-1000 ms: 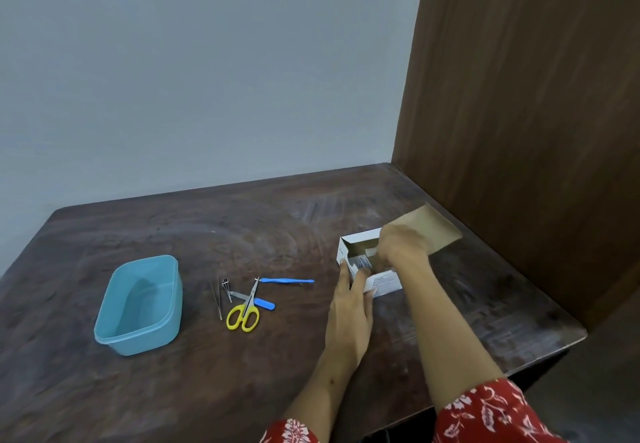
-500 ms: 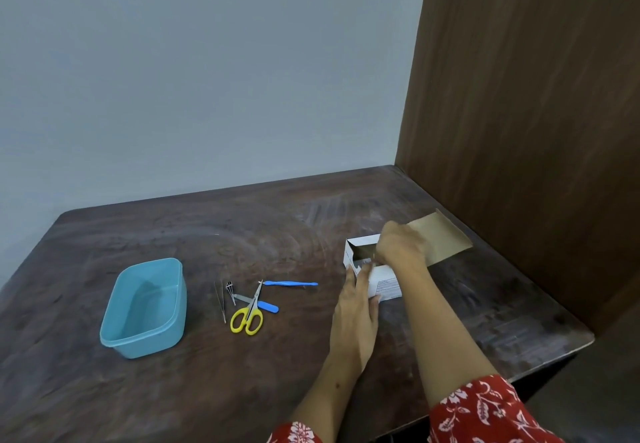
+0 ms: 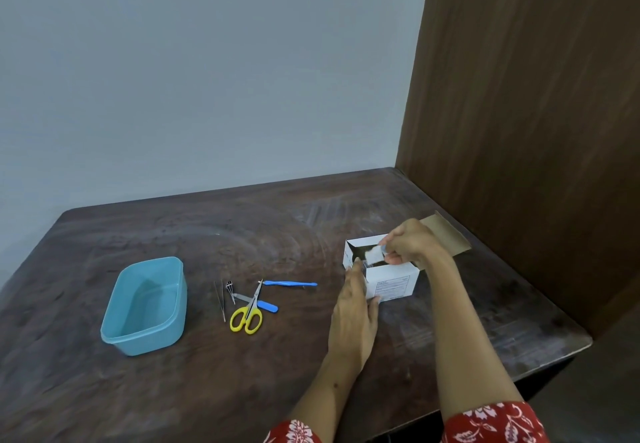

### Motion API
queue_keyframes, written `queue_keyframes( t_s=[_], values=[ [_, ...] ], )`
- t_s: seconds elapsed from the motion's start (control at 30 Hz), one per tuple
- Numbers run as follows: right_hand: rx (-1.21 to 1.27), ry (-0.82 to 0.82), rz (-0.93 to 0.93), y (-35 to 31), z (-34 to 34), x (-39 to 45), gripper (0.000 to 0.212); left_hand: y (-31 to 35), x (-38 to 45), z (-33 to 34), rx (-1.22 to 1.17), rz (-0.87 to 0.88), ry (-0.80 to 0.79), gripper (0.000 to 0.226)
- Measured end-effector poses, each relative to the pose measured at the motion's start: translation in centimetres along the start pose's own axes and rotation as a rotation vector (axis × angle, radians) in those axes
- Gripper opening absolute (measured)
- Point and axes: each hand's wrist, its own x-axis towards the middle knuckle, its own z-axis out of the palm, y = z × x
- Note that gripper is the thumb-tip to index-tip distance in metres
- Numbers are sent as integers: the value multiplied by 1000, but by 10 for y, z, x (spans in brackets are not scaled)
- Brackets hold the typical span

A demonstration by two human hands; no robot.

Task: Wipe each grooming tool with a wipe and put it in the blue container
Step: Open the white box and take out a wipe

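Print covers a label on the near side of the white box [image 3: 390, 280], too small to read. The left hand [image 3: 356, 307] lies against the box's near left corner, fingers spread flat, while the right hand [image 3: 408, 243] pinches a small white wipe [image 3: 373, 254] over the open top. Scissors [image 3: 247, 314] with yellow handles, a blue-handled tool [image 3: 289, 283] and thin metal tools [image 3: 221, 299] lie on the dark wooden table [image 3: 207, 234] just right of the empty blue container [image 3: 147, 305].

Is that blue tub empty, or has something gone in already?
Empty. The blue tub shows only its bare bottom; the scissors and other tools lie beside it.
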Motion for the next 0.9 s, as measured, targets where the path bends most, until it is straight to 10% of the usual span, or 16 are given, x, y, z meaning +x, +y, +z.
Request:
queue_keyframes(
  t_s=[0.5,0.73,0.9],
  values=[
    [-21,142,-153,2,4,-1,11,3,-1,-2,-2,4,10,62],
    [381,1053,-272,19,-12,-14,38,-1,-3,-1,1,-56,10,70],
    [664,964,183,48,-27,-4,54,-5,0,1,14,-45,-5,60]
  ],
)
